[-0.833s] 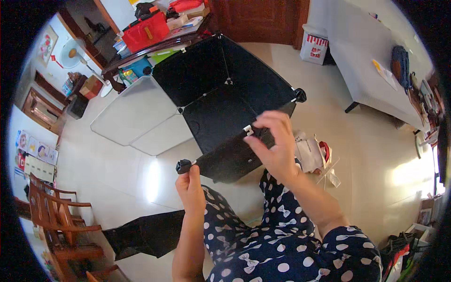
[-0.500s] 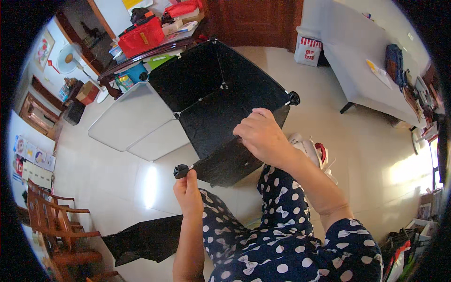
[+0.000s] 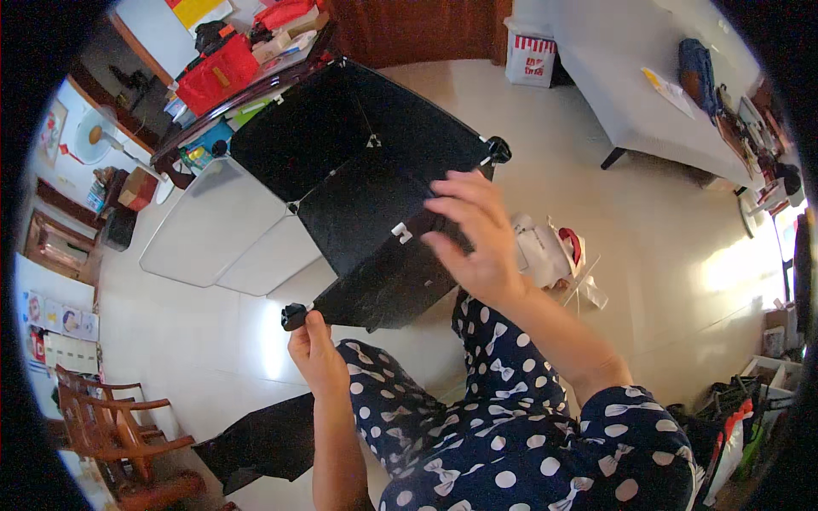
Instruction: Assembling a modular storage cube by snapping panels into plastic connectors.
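Observation:
A black panelled storage cube [image 3: 366, 204] stands open in front of my knees, its dark inside showing. Black corner connectors sit at its corners, one of them [image 3: 293, 316] at the near left. My left hand [image 3: 319, 356] is closed on that near-left connector, thumb up against it. On the cube's near edge sits a small white clip [image 3: 401, 232]. My right hand [image 3: 479, 238] is just right of the clip, fingers spread and holding nothing. Two pale translucent framed panels [image 3: 204, 217] extend from the cube's left side.
A wooden chair [image 3: 119, 426] stands at the lower left beside a loose black panel [image 3: 260, 443]. White bags [image 3: 545, 251] lie right of the cube. A cluttered dark table [image 3: 281, 81] stands behind, and a grey-covered piece of furniture [image 3: 656, 102] at the far right.
My right hand has come off the cube's near edge and its fingers have spread, revealing the white clip. My left hand keeps its hold. The whole view has shifted slightly.

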### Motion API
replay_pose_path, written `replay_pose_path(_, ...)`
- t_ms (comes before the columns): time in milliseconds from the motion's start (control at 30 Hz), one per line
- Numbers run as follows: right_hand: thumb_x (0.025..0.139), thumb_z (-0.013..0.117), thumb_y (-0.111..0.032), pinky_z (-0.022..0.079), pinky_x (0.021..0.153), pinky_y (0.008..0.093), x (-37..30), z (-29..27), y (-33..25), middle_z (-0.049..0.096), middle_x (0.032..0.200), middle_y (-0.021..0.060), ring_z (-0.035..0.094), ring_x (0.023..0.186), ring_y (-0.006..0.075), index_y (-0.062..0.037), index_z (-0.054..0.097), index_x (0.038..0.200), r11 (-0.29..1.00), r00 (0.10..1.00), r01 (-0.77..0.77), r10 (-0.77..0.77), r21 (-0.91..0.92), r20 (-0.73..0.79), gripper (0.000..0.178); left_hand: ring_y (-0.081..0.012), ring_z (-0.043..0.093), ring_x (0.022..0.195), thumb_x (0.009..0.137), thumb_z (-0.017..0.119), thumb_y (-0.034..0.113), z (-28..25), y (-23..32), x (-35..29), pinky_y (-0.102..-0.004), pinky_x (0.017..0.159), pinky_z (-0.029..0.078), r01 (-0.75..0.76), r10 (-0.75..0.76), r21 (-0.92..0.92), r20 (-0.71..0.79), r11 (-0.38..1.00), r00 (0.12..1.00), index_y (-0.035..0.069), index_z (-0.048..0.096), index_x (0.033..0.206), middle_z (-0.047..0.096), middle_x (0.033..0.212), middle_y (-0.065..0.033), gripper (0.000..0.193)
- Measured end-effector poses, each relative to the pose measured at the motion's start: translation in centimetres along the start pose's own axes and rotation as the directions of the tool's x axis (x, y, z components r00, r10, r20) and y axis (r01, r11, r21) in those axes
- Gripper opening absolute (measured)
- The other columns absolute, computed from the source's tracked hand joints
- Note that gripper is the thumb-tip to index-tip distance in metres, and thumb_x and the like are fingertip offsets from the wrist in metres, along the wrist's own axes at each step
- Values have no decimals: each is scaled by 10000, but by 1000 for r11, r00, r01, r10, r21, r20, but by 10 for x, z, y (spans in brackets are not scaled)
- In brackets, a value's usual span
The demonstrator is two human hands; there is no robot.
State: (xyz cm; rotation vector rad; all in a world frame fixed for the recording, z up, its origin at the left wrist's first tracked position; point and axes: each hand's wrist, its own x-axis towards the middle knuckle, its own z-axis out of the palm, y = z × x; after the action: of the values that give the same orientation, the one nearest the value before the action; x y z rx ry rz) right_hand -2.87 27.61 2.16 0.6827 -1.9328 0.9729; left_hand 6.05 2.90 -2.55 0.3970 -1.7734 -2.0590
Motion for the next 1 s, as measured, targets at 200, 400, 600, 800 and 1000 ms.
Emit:
replay_pose_path(200,788,721,3,521,831,384,-78,-1,29,677,957,136,655,938,306,-35,672,980,909,919,-393,392,138,37,202,-44,498,722,1013,602,212,-7,-5,2,-213,645,387,-28,34,-109,54,994,998,57,591,861,570,804,34,217)
replay_pose_path(400,931,621,-37,516,819,335,-116,5,57,680,966,136,656,928,240,9,651,1064,627,673,-727,731,279,110,144,-42,474,702,1018,596,259,16,-1,1,-215,630,368,10,-4,115,-47,993,999,65,579,887,569,797,32,235)
replay_pose_path(600,956,585,-87,485,917,363,-83,19,87,656,1106,191,639,1040,290,-6,635,1174,555,587,-628,798,546,-137,239,-286,593,1152,1052,503,319,26,-3,-2,-394,1010,489,4,-7,124,20,992,1000,-80,499,1312,595,1267,-199,476)
replay_pose_path(800,955,573,-86,478,919,355,-38,23,93,661,1089,170,632,1038,283,-3,645,1162,508,566,-545,810,667,-154,234,-318,573,1221,1054,492,311,19,-1,4,-476,1081,456,-52,56,198,-11,979,998,-66,472,1358,577,1324,-216,485)
replay_pose_path(1000,918,657,-113,489,873,341,-56,16,113,683,1016,141,647,978,241,-17,685,1094,392,573,-531,819,751,-22,202,-276,528,1283,1065,416,270,23,41,9,-442,1091,411,-368,371,439,82,820,925,-9,437,1412,565,1357,-199,446)
